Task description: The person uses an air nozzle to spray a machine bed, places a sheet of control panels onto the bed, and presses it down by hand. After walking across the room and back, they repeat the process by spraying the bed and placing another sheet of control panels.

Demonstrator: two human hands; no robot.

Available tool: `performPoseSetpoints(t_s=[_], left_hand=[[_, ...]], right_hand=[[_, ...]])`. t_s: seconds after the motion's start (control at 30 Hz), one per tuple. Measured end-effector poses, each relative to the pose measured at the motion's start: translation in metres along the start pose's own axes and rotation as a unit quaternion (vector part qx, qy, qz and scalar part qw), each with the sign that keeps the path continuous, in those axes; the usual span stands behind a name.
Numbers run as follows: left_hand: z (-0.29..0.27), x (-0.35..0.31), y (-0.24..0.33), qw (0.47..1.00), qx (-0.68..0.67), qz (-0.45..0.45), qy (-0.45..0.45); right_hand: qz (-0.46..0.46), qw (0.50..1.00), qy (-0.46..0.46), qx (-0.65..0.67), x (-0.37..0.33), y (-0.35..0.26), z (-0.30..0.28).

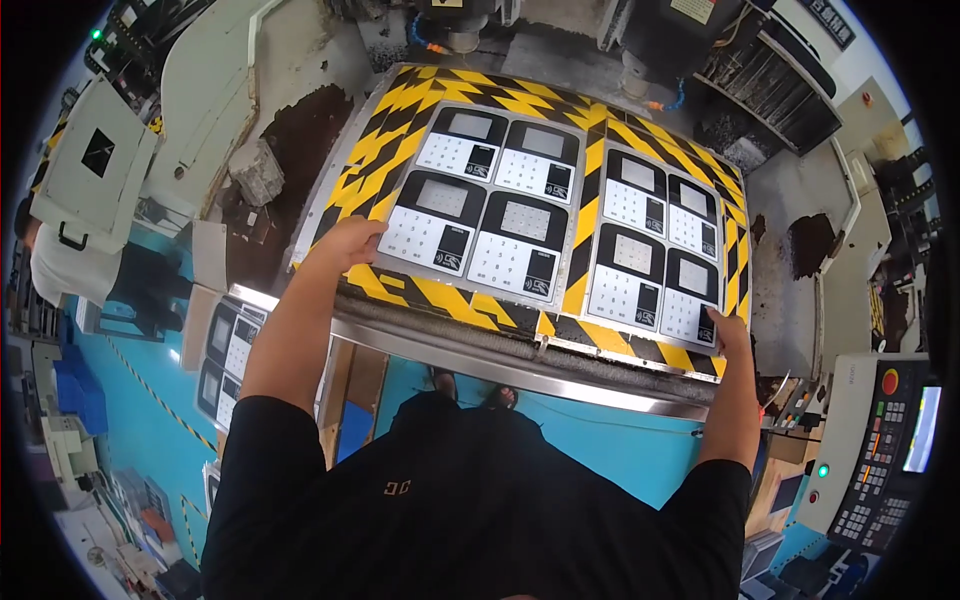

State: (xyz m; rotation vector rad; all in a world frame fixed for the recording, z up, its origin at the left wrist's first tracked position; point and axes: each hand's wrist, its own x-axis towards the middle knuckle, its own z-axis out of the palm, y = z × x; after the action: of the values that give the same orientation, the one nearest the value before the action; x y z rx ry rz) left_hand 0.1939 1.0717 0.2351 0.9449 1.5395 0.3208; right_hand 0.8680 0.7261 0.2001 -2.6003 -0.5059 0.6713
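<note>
Two flat sheets printed with keypad panels lie side by side on a bed bordered with yellow-and-black striped tape. The left panel sheet [478, 212] carries several white keypads with black tops and grey windows. At its left edge is my left hand [352, 244], closed, with the thumb over the edge and the other fingers curled. The right panel sheet [666, 236] has the same pattern. My right hand [730, 331] is at its near right corner, thumb on the printed face and fingers closed by the edge, partly hidden.
The striped bed [440, 294] has a metal front edge. Machine heads [462, 38] hang beyond it. A control panel [880, 450] with buttons and a screen stands at right. More printed panel sheets [225, 350] sit at lower left. A person [85, 265] is at far left.
</note>
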Motion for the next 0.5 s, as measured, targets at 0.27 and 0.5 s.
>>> performPoseSetpoints(t_s=[0.27, 0.5], left_hand=[[-0.004, 0.018, -0.004, 0.958, -0.171, 0.023, -0.23], [0.0, 0.016, 0.005, 0.922, -0.231, 0.006, -0.311]], right_hand=[[-0.127, 0.907, -0.176, 0.36, -0.097, -0.09, -0.103], [-0.217, 0.846, -0.132, 0.469, -0.197, -0.165, -0.007]])
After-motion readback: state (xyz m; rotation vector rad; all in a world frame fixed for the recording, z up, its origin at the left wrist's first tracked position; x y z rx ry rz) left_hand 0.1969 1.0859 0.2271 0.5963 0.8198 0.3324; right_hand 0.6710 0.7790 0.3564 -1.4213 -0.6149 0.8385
